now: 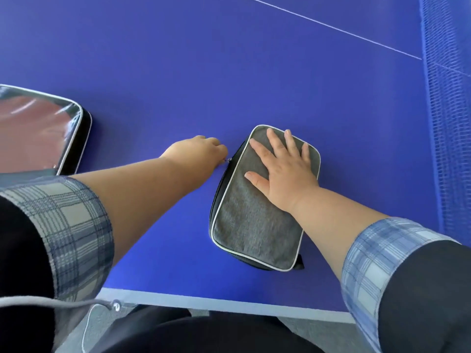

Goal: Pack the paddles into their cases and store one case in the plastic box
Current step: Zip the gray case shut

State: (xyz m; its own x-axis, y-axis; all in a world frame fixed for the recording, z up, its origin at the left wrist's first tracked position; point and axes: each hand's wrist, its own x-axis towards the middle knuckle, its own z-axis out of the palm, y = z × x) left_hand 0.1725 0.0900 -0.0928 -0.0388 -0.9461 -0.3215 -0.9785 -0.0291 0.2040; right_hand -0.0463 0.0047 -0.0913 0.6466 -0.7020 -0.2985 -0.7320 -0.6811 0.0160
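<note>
The right grip [283, 171] is pressing the grey case [252, 225] — fingers [274, 141] straight. The left grip [198, 151] is pinching its zipper pull [228, 160].

A blue desk [254, 59] is carrying two cases. A grey case [254, 220] with pale piping is lying flat near the front edge, its zip pull [229, 160] sticking out on its left side. Well apart to the left, a second case [85, 138] is lying flat, a red paddle [33, 123] showing through its clear window. A thin white line [331, 28] is crossing the far part, and a blue net [446, 123] is standing along the right.
</note>
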